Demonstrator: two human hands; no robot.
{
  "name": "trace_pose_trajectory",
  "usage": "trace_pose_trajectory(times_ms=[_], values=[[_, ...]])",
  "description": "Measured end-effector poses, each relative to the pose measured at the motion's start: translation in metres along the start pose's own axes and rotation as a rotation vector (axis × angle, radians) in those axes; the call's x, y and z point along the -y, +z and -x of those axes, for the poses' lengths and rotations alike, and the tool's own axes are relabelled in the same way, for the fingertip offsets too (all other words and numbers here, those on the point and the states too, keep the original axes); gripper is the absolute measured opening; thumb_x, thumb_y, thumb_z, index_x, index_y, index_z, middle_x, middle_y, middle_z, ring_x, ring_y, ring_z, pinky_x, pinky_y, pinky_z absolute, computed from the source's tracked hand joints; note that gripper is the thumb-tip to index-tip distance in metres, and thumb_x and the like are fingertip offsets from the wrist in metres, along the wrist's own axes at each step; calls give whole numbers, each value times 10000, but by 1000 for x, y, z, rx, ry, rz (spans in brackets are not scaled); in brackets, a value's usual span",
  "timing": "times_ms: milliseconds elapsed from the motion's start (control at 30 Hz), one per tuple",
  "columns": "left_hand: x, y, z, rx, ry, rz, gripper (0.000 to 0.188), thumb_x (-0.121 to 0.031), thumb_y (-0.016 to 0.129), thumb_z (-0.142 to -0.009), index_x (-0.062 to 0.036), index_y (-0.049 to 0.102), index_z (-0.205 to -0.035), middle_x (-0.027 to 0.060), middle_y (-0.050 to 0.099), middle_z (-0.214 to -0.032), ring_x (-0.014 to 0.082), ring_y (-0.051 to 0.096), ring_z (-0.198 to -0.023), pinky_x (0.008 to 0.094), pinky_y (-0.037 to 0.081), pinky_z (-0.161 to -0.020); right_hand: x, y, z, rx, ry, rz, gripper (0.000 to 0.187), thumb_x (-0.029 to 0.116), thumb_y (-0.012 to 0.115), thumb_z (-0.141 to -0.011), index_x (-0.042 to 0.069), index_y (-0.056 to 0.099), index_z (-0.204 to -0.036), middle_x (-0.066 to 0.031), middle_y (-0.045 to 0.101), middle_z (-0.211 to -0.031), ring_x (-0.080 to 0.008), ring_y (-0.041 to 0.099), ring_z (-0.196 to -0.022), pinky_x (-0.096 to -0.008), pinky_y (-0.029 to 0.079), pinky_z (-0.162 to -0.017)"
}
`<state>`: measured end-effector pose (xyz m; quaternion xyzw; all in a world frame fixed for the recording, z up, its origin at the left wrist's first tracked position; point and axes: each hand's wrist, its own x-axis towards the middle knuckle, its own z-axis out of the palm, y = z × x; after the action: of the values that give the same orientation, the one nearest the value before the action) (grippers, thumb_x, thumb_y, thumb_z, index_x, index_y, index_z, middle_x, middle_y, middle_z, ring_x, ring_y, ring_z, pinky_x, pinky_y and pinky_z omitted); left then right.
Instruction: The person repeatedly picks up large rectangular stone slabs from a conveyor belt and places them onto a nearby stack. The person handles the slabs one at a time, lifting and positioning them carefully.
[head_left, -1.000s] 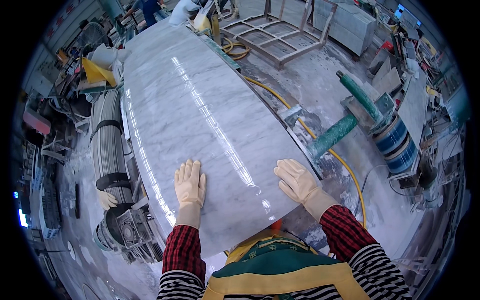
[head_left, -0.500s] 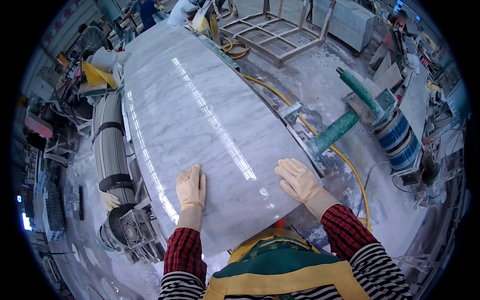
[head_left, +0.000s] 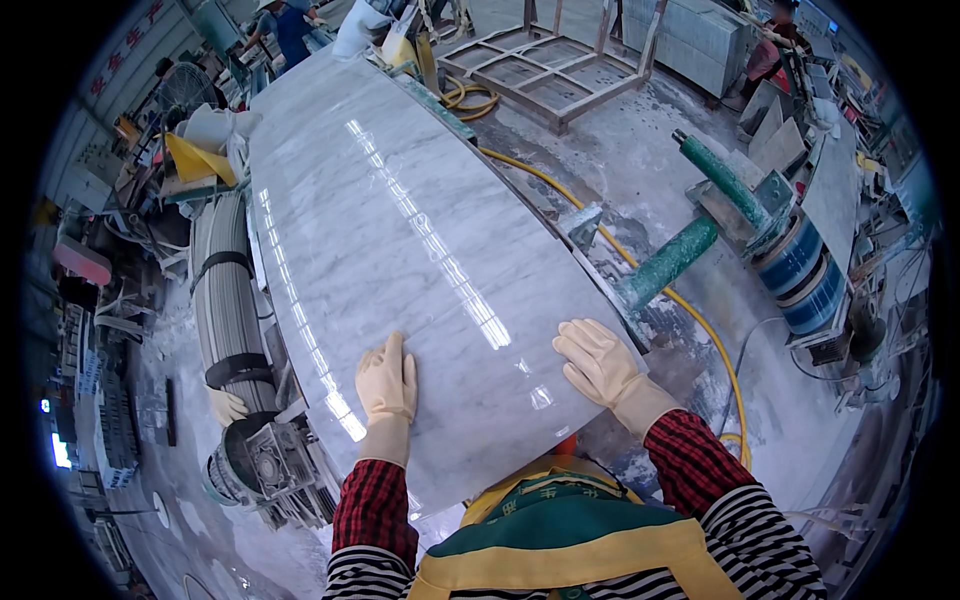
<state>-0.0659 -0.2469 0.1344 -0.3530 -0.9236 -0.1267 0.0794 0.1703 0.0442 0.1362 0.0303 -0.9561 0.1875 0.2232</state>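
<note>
A large polished white marble slab with grey veins stretches away from me, bright light strips mirrored on it. My left hand, in a cream rubber glove, rests on the near left part of the slab. Its index finger points forward and the other fingers bend a little. My right hand, gloved alike, lies flat with fingers stretched near the slab's right edge. Neither hand holds anything.
Left of the slab runs a grey ribbed roll beside a motor; a loose glove lies there. On the right are a green post, a yellow hose and blue drums. Behind stands a metal frame. A person is far left.
My left hand has shifted slightly, its index finger now straighter and apart from the bent others. The right hand stays put. The view has tilted a little, showing more of the far person.
</note>
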Motion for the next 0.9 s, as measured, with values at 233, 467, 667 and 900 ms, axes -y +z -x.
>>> trace_pose_trajectory(times_ms=[233,467,667,900], values=[[-2,3,-2,33,-72,-38,263,-243,610,-969,-125,665,-1197,128,727,-964,356,667,-939,467,517,-884,1,-3,0,-14,-11,9,306,149,647,-803,51,607,-1089,-129,607,-1113,-324,593,-1027,-419,485,-955],[-6,6,-17,152,-279,-134,357,-378,515,-1029,-137,772,-974,165,748,-892,393,716,-879,503,557,-785,5,-5,2,-18,-3,-16,298,142,648,-794,46,595,-1072,-134,590,-1082,-328,585,-994,-422,487,-932],[-5,7,-16,116,-276,-90,377,-371,515,-1026,-117,768,-906,180,733,-846,409,706,-842,508,552,-790,6,-7,1,10,8,-14,298,138,649,-801,44,597,-1079,-142,598,-1106,-337,594,-1016,-424,489,-948],[-10,0,-16,157,-278,-105,368,-361,491,-1039,-129,758,-936,170,734,-843,396,707,-826,508,549,-778,8,-7,3,13,13,-6,290,135,652,-809,49,599,-1082,-145,611,-1138,-345,605,-1045,-430,492,-965]])
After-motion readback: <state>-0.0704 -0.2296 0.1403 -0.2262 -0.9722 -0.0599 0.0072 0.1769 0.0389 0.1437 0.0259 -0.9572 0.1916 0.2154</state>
